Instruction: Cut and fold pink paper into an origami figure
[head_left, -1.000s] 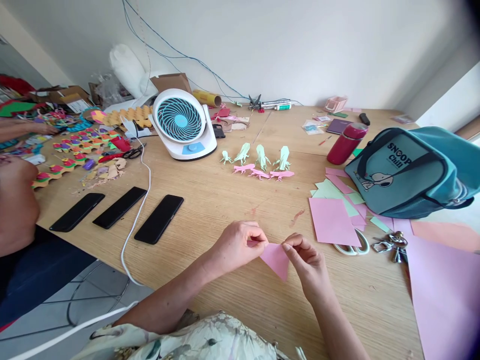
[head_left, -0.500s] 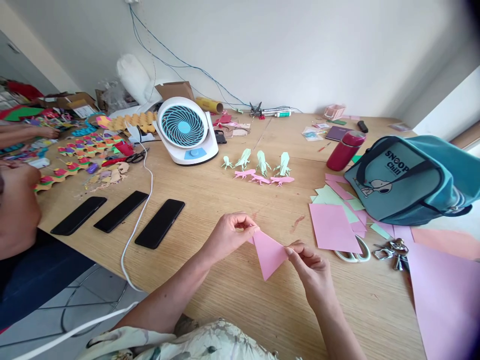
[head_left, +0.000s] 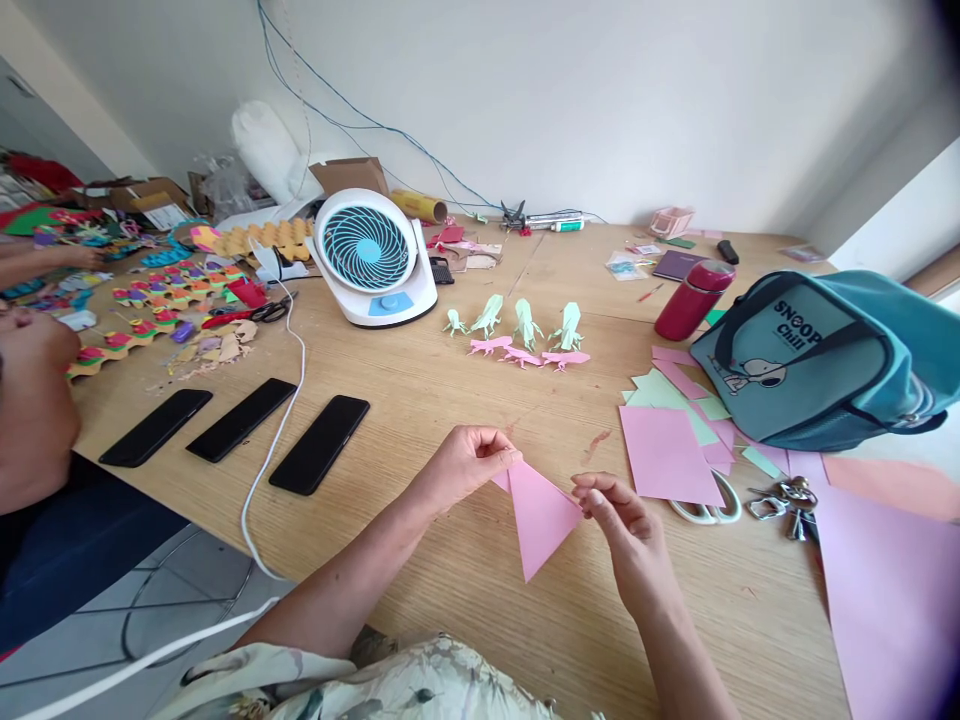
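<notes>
A folded pink paper [head_left: 541, 520] hangs above the wooden table between my two hands, one of its points hanging down. My left hand [head_left: 474, 462] pinches its upper left corner between thumb and fingers. At the right corner, the thumb and fingertips of my right hand [head_left: 624, 520] close on the paper's edge. Beyond my hands stand several green origami figures [head_left: 527, 325], with pink origami figures [head_left: 517, 355] lying in front of them.
Right of my hands, a pink sheet [head_left: 667, 453] partly covers white-handled scissors [head_left: 709, 512], beside keys [head_left: 787, 500]. A red flask [head_left: 694, 300] and a teal bag [head_left: 810, 360] stand behind. Leftward are phones [head_left: 321, 445], a white cable [head_left: 289, 400], a fan [head_left: 367, 255] and another person's arm [head_left: 34, 410].
My right hand has moved slightly right, and its thumb has shifted at the paper's corner. The paper's hanging point has swung a little lower. My left hand stays nearly in place.
</notes>
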